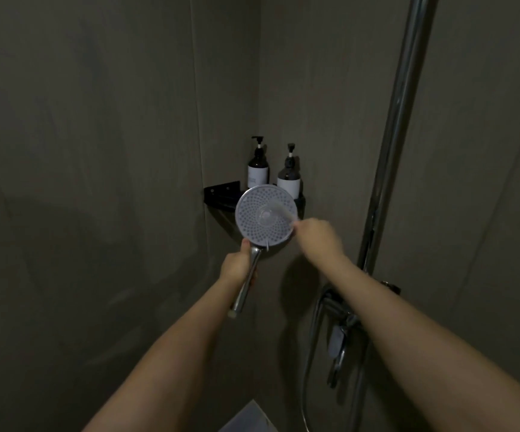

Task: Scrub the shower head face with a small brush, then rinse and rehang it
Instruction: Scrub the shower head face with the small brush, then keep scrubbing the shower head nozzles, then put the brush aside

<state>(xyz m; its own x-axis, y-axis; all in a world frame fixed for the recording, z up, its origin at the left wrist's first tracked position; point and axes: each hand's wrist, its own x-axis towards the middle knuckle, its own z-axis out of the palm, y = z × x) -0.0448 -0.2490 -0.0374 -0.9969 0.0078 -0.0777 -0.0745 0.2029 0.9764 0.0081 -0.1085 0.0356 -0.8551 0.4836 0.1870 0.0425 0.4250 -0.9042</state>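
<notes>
Brush [280, 210] slants from my right hand [314, 235], clenched on it, up-left across the head [265, 215]; left hand [237, 265] clasps the handle [248, 282] below.

Shower head being held up in front of the corner shelf.

The left hand [237, 265] is gripping the handle at 6 o'clock of the shower head [262, 213]; the right hand [316, 233] is holding a blurred brush [282, 210] on its face from 3 o'clock. Two bottles [258, 166] are standing on the shelf [221, 193] behind, at 12 o'clock; the riser pipe [392, 135] is standing well apart, at 3 o'clock.
</notes>
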